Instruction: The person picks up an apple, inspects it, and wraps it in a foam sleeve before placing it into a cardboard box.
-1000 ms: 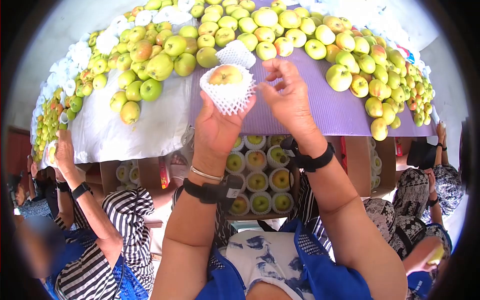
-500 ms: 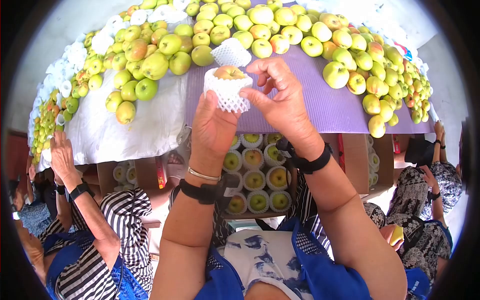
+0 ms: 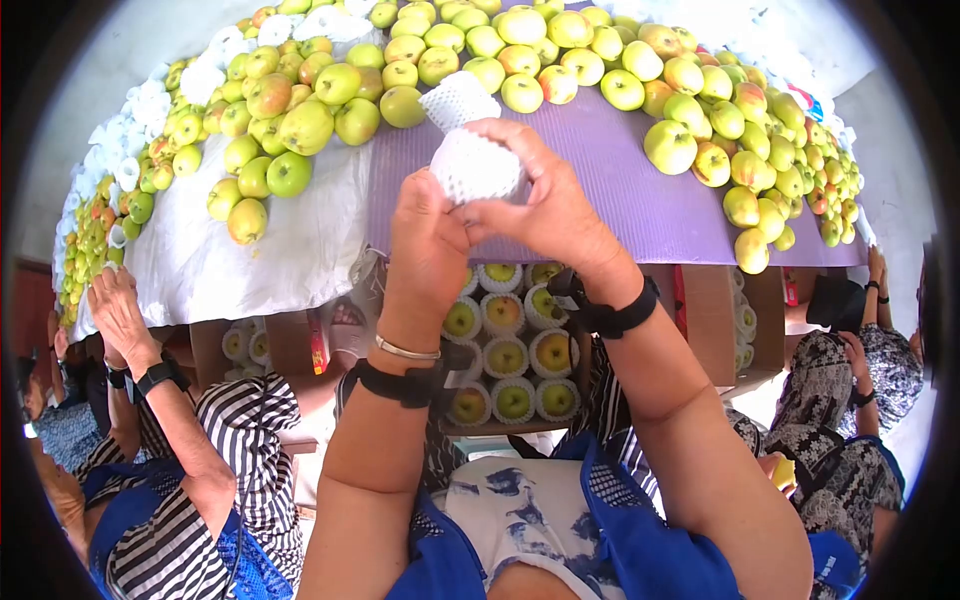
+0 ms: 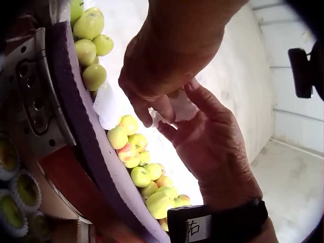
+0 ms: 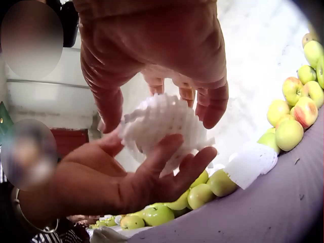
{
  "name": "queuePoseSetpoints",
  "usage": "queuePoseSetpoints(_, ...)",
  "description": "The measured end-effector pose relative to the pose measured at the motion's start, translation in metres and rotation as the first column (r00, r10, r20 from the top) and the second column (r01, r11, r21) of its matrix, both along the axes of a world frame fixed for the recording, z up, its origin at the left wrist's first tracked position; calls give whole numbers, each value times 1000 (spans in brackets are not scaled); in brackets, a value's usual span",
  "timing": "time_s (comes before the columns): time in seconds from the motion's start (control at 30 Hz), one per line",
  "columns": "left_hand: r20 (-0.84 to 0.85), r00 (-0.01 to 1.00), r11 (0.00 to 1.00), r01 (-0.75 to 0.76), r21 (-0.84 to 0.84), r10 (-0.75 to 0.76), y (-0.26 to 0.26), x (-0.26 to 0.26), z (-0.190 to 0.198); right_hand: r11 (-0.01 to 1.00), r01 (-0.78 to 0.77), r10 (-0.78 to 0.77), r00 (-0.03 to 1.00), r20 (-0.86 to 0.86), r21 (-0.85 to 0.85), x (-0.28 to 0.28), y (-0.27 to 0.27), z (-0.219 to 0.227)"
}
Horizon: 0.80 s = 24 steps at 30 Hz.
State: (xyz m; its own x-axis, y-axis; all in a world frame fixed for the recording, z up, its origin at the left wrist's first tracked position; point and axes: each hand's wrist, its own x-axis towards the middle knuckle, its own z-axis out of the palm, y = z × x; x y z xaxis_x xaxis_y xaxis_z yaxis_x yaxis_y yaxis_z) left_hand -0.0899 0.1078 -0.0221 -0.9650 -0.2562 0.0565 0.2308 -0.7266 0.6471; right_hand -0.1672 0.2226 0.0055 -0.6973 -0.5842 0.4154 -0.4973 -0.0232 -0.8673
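Observation:
An apple wrapped in white foam net [image 3: 478, 168] is held up over the purple mat, the fruit itself hidden by the net. My left hand [image 3: 428, 240] cradles it from below, palm up in the right wrist view, with fingers [image 5: 169, 152] against the net [image 5: 167, 126]. My right hand [image 3: 555, 205] curls round its far and right side, thumb low and index finger over the top. In the left wrist view both hands mostly cover the net [image 4: 183, 107]. A second foam net [image 3: 458, 100] lies on the mat just behind.
Apples [image 3: 310, 128] are heaped at left, with more [image 3: 672, 148] along the back and right of the purple mat [image 3: 620, 215]. Below the edge stands a box of netted apples [image 3: 506, 357]. Other people work at both sides, a hand [image 3: 120, 310] at far left.
My right hand has closed in on the wrapped apple, whose bare top has turned out of sight. The apple has shifted slightly right in my left hand.

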Motion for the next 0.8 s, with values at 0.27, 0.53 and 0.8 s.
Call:
queuePoseSetpoints(0.27,214,959,963,-138,-232,188,-15,5,-3,832,-58,488,548,679,-552,-13,13,3)
queuePoseSetpoints(0.53,70,931,769,-253,-587,359,-13,11,5,957,-5,188,773,606,-290,-7,10,10)
queuePoseSetpoints(0.8,-22,999,996,-31,-81,29,4,1,10,980,163,-157,985,-65,110,2,-2,0)
